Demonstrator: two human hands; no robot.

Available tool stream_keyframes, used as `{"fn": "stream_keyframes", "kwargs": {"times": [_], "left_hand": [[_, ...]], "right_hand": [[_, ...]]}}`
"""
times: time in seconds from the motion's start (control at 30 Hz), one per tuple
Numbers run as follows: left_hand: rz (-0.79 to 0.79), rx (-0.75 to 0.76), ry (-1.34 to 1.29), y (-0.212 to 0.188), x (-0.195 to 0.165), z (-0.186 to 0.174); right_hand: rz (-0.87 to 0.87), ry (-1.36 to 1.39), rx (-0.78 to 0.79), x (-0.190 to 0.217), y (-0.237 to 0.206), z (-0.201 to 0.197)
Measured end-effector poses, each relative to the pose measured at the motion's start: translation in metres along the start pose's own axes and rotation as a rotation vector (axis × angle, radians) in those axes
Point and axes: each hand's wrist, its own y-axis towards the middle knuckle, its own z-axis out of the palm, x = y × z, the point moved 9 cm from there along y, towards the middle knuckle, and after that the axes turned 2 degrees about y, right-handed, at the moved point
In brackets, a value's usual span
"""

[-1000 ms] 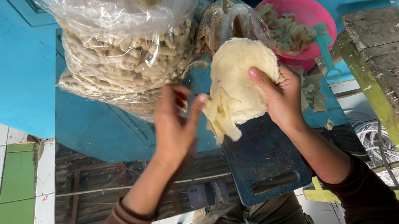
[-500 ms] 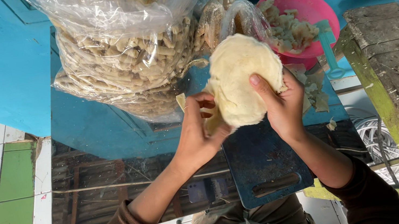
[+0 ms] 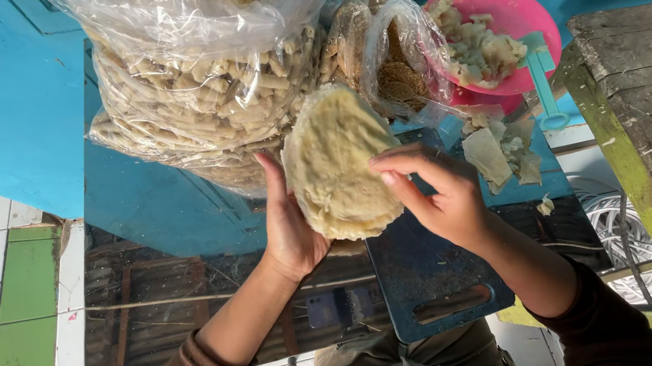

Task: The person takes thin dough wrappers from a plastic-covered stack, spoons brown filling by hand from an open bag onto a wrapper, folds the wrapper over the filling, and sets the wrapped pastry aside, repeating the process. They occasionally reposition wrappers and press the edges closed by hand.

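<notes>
Head view: my left hand (image 3: 291, 229) cups the pale dough disc (image 3: 338, 163) from behind, fingers curled on its rim; my right hand (image 3: 435, 195) pinches its near edge. Disc held upright above the blue cutting board (image 3: 432, 276). Judged step: shaping the disc; next calls for even pressure round the rim. Bag of rolled pieces (image 3: 209, 78) and pink bowl (image 3: 523, 10) crowd the far side; board surface offers room.
</notes>
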Motion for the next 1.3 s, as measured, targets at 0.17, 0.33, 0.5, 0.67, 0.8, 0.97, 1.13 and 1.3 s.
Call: {"fn": "stream_keyframes", "kwargs": {"times": [0.17,0.33,0.5,0.67,0.8,0.97,1.13,1.3], "left_hand": [[-0.024,0.086,0.076,-0.006,0.026,-0.01],[-0.032,0.172,0.192,-0.01,0.054,-0.019],[-0.055,0.086,0.22,-0.011,0.062,-0.028],[0.003,-0.029,0.25,-0.011,0.052,-0.022],[0.038,-0.149,0.069,-0.012,0.042,-0.024],[0.158,-0.171,0.251,-0.012,0.041,-0.032],[0.35,-0.085,0.695,-0.018,0.041,-0.023],[0.149,-0.291,0.184,-0.025,0.039,-0.045]], "right_hand": [[0.007,0.007,-0.005,0.002,-0.004,0.018],[0.077,0.038,-0.039,0.008,-0.01,0.021],[0.137,0.091,-0.021,-0.012,-0.02,0.023],[0.474,0.67,-0.005,-0.065,-0.048,0.038],[0.661,0.916,-0.107,-0.099,-0.057,0.033],[0.685,1.12,-0.208,-0.093,-0.05,0.031],[0.55,0.822,-0.107,-0.068,-0.04,0.042],[0.811,1.052,-0.211,-0.121,-0.062,0.031]]}}
